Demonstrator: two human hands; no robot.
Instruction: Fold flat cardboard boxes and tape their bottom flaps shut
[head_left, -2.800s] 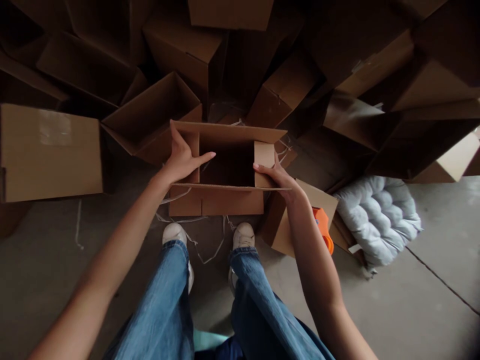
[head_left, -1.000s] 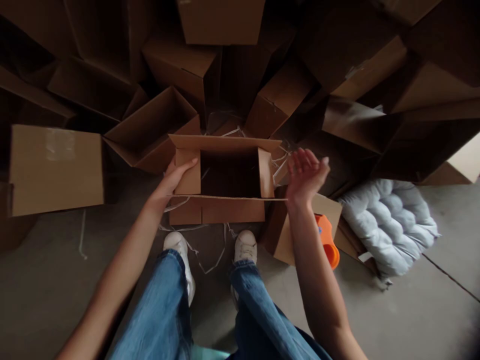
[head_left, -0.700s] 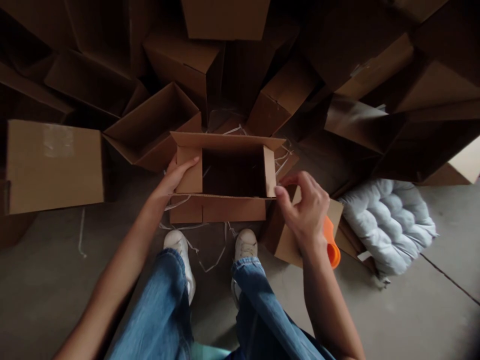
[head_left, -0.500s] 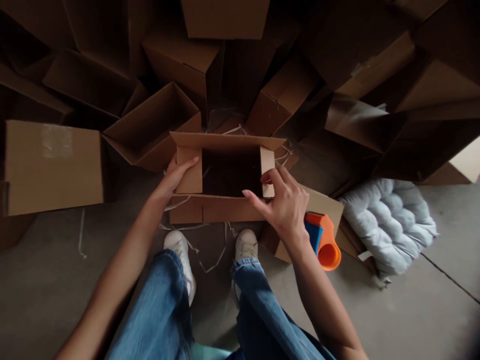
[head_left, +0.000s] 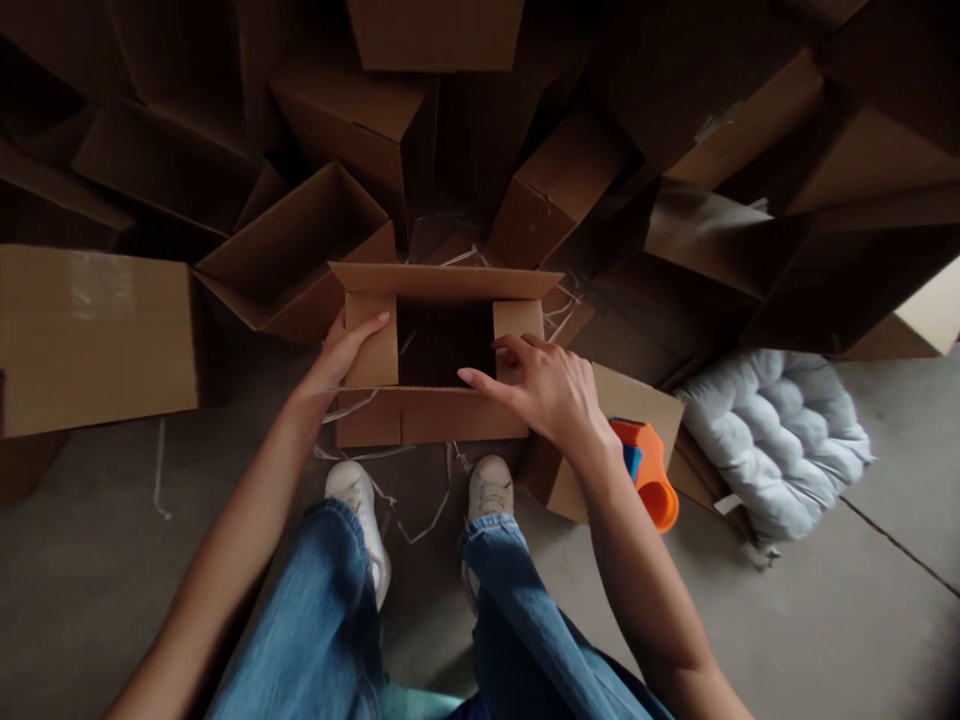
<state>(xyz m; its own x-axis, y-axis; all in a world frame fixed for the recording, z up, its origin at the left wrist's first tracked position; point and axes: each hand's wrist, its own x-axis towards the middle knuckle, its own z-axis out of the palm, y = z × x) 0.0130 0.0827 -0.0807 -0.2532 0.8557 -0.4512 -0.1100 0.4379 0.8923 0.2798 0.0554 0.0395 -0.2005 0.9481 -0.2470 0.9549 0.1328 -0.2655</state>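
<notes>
An open brown cardboard box (head_left: pixel 435 415) stands on the floor in front of my feet, its flaps spread. My left hand (head_left: pixel 341 352) lies flat against the left side flap (head_left: pixel 373 345), fingers stretched out. My right hand (head_left: pixel 544 390) rests on the right side flap (head_left: pixel 517 318), fingers spread, pressing it inward over the opening. The box's inside is dark and I cannot see anything in it.
An orange and blue tape dispenser (head_left: pixel 645 475) lies on a smaller box (head_left: pixel 622 400) right of my wrist. A grey quilted cushion (head_left: pixel 780 435) sits further right. Piled cardboard boxes (head_left: pixel 300 235) fill the back. White strapping (head_left: pixel 420 510) trails on the concrete floor.
My right hand swung up off the box, came back down and now lies on the right flap, folding it inward. My left hand stayed on the left flap.
</notes>
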